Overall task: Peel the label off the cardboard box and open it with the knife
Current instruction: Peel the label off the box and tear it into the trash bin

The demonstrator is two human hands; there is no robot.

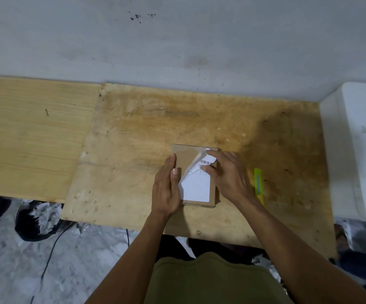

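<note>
A small flat cardboard box (183,157) lies on the plywood table (134,150). Its white label (196,189) is partly peeled: the far corner is lifted and folded back, and a barcode shows on the curl. My right hand (228,174) pinches that lifted corner between thumb and fingers. Flat against the box's left side rests my left hand (166,189), fingers together, holding the box still. A yellow-green utility knife (258,185) lies on the table just right of my right hand, untouched and partly hidden by my wrist.
A grey wall rises behind the table. A lighter wood panel (31,137) adjoins on the left, and a white block (361,150) stands at the right edge. Below the near edge are crumpled bags (39,218) and a black cable (50,255) on the floor.
</note>
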